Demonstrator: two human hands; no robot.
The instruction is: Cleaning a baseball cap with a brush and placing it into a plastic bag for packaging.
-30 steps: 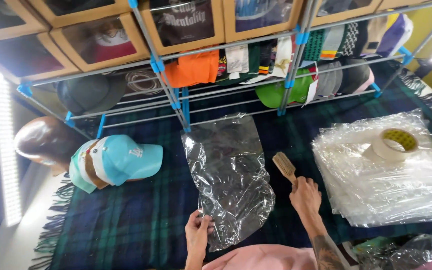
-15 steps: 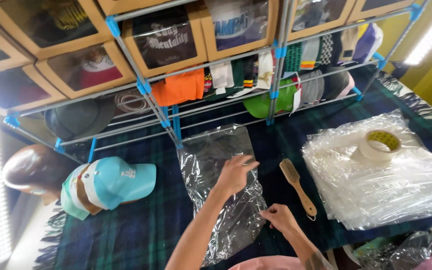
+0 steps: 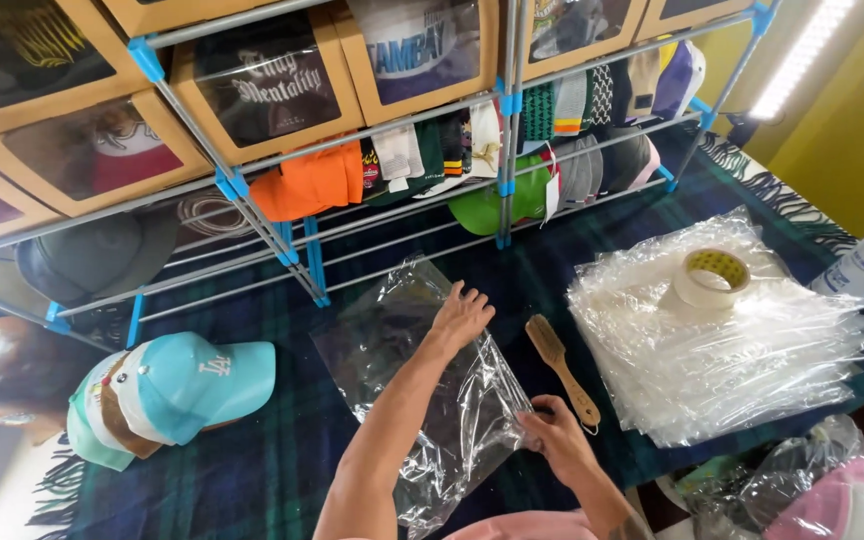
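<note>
Clear plastic bag (image 3: 422, 380) lies flat on the plaid blanket (image 3: 252, 450). Left hand (image 3: 462, 315), open-palmed, has slid farther up it; right hand (image 3: 552, 430) still pinches its edge beside the wooden brush (image 3: 562, 370).

Two bare forearms enter from the lower edge, with no sleeves, gloves, rings or watch on what shows. The left hand (image 3: 462, 315) and right hand (image 3: 555, 435) are uncovered. Dark tattoo marks show on the right forearm near the bottom edge; their design is too small to tell.
</note>
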